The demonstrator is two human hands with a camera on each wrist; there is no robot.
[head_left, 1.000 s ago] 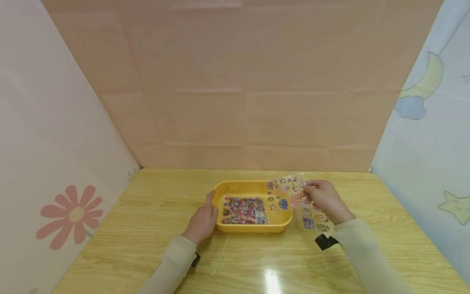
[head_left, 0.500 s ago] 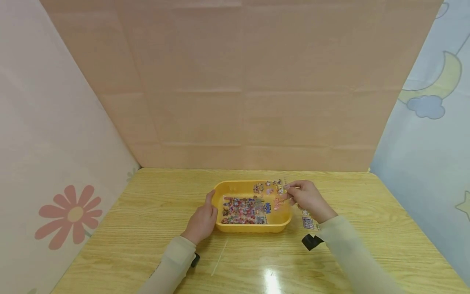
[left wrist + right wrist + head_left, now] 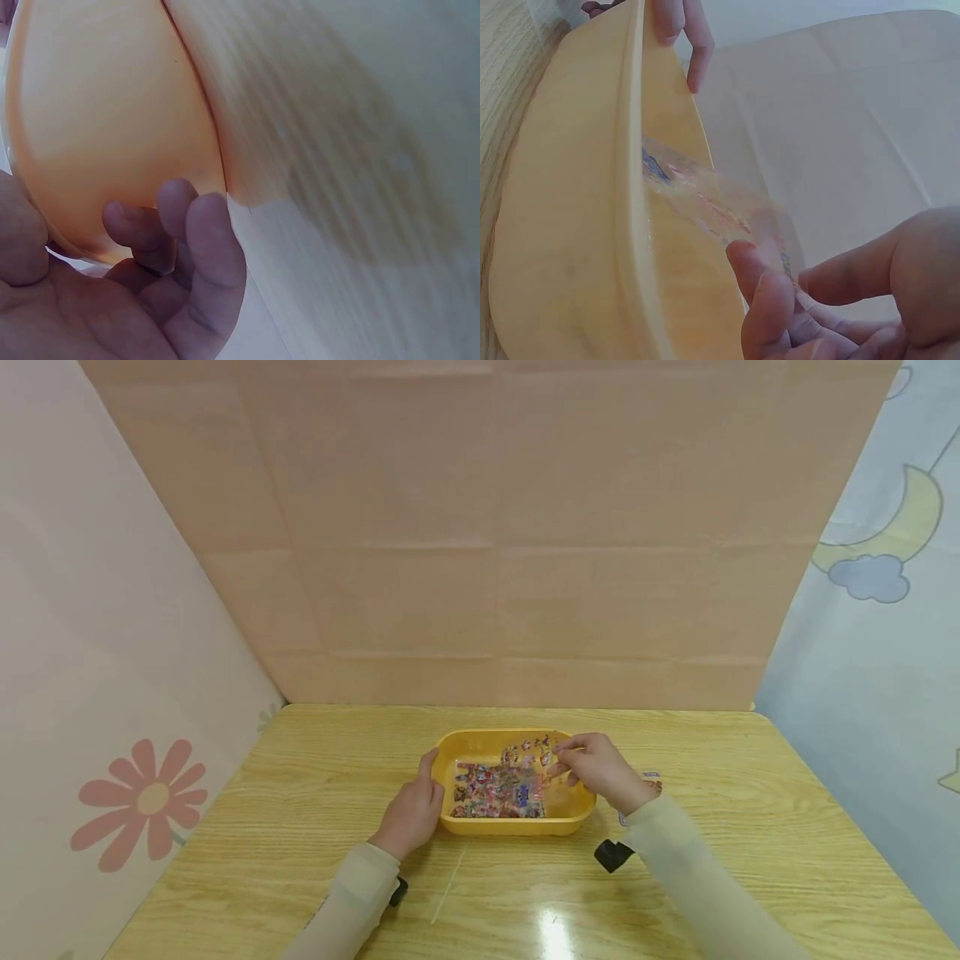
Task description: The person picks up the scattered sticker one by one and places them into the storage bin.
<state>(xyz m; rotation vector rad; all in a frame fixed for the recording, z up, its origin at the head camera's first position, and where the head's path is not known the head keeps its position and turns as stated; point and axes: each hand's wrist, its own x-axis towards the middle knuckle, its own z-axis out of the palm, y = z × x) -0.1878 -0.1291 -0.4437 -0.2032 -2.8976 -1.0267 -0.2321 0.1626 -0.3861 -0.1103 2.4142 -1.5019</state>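
Note:
At the tray's left end, my left hand (image 3: 411, 814) holds the rim of the yellow plastic tray (image 3: 517, 828). In the left wrist view its fingers (image 3: 214, 247) curl against the outer wall, the thumb over the rim. My right hand (image 3: 603, 770) pinches a clear sticker sheet (image 3: 712, 199) between thumb and fingers, above the tray's right part. That sheet hangs tilted, its lower part down inside the tray. Several colourful sticker sheets (image 3: 491, 793) lie in the tray's left and middle, partly behind the held sheet.
Another clear sticker sheet (image 3: 652, 777) lies on the wooden table (image 3: 750, 827) right of the tray, mostly hidden by my right arm. A pinkish backdrop (image 3: 487, 610) stands behind the table. Patterned panels flank it on both sides.
My right hand has moved left with the pinched sticker sheet, bringing it from the tray's right edge over the sheets inside. The left hand has stayed on the rim.

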